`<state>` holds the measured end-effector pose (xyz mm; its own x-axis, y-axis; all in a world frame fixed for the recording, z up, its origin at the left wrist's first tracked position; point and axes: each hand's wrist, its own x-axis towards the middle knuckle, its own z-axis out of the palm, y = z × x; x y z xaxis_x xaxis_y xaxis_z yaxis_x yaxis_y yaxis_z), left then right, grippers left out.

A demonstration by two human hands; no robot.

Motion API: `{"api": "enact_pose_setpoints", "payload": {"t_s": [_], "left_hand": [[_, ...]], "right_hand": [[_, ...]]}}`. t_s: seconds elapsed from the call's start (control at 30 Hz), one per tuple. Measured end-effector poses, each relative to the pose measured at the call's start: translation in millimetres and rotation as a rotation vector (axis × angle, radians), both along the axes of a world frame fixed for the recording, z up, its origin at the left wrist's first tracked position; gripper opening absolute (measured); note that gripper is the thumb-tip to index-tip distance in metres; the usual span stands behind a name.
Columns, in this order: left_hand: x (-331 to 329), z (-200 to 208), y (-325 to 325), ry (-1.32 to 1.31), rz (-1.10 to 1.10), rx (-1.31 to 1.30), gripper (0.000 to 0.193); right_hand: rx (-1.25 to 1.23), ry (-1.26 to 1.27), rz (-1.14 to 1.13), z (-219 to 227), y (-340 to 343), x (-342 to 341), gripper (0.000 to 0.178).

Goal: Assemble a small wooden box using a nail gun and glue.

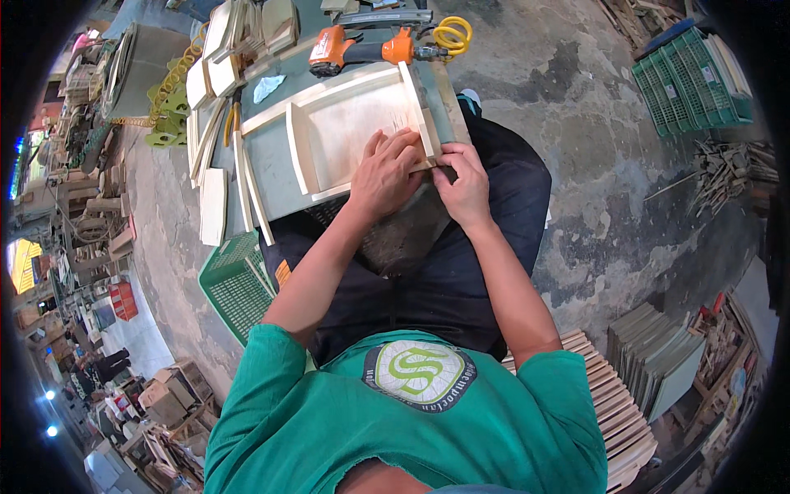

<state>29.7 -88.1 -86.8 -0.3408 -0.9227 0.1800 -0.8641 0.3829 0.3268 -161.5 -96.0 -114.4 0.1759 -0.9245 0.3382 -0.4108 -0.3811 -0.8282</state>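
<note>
A shallow pale wooden frame (pixel 298 152) with a thin panel and crosspieces lies on the grey-green work table (pixel 271 169). My left hand (pixel 385 174) grips its near side close to the right end, fingers curled over onto the panel. At the near right corner, my right hand (pixel 462 185) pinches the end piece between thumb and fingers; the exact contact is partly hidden. Beyond the frame lies an orange and black nail gun (pixel 362 53), joined to a yellow coiled air hose (pixel 453 37). Neither hand touches it.
Thin wood pieces (pixel 212 206) and orange-handled pliers (pixel 234 115) lie at the table's left. A green plastic basket (pixel 239 276) stands below my left arm. Stacked slats (pixel 613 412) and boards (pixel 654 354) are at the lower right, green crates (pixel 687 82) at the far right.
</note>
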Motion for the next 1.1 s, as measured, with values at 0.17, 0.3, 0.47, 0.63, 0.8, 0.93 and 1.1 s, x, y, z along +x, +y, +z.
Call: {"api": "enact_pose_setpoints", "payload": {"t_s": [0.17,0.3,0.47,0.63,0.8,0.93,1.1], "left_hand": [[-0.2,2.6,1.4,0.01,0.001,-0.019,0.033],[-1.2,2.3,1.3,0.022,0.009,-0.017,0.033],[0.5,4.1,3.1,0.0,0.013,-0.009,0.033],[0.1,3.7,2.4,-0.011,0.007,-0.005,0.032],[-0.2,3.5,3.8,-0.013,0.019,0.013,0.034],[0.8,-0.9,3.6,-0.01,0.028,-0.026,0.038],[-1.3,-3.6,3.3,0.058,0.081,0.025,0.059]], "right_hand": [[0.038,-0.035,-0.01,-4.2,2.6,1.6,0.022],[0.017,-0.039,-0.061,-7.2,5.2,3.3,0.022],[0.021,-0.044,-0.08,-9.3,6.3,6.2,0.022],[0.015,-0.034,-0.076,-11.7,4.6,5.9,0.021],[-0.095,0.034,-0.047,-5.6,13.8,1.6,0.028],[-0.239,0.198,0.076,-0.9,14.7,-6.3,0.035],[-0.267,0.272,0.099,-5.0,12.1,-9.6,0.037]]}}
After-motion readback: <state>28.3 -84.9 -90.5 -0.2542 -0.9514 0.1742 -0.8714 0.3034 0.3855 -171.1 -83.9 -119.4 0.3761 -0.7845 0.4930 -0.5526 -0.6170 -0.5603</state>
